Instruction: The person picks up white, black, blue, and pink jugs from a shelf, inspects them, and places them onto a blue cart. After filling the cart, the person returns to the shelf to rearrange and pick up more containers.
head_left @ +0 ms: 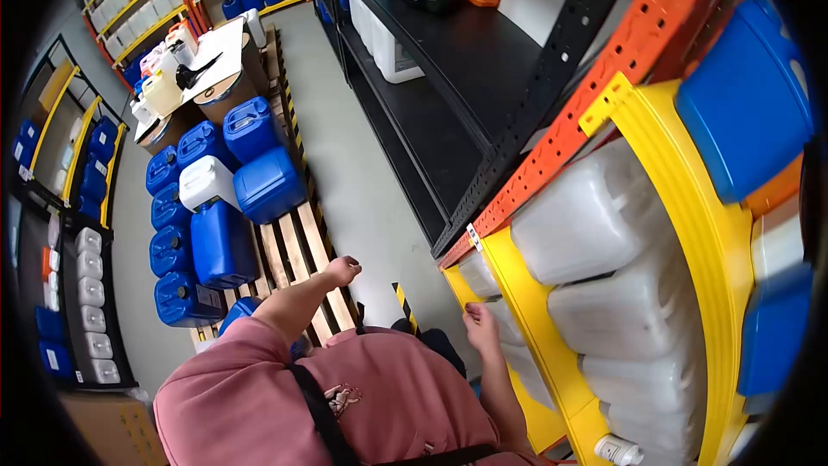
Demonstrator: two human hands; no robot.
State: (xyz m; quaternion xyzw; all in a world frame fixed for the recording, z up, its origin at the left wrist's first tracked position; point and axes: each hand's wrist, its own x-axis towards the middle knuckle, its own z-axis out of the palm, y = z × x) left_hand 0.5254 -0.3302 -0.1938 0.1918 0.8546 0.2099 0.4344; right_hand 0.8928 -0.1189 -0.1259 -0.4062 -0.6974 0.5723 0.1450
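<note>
My left hand (343, 270) is stretched out over a wooden pallet (297, 250), fingers curled in, with nothing in it. Blue jerrycans (220, 242) and one white jerrycan (205, 181) stand on the pallet just left of that hand. My right hand (479, 324) is low beside the yellow rack beam (517, 293), fingers apart and fingertips at a translucent white jerrycan (479, 276) on the shelf. It grips nothing. My pink sleeves and a black strap fill the bottom of the view.
Translucent white jerrycans (595, 216) fill the yellow and orange rack at the right, with blue containers (742, 103) above. A black shelf unit (448, 78) stands beyond. A grey floor aisle (354, 164) runs between pallet and racks. More racks line the left wall.
</note>
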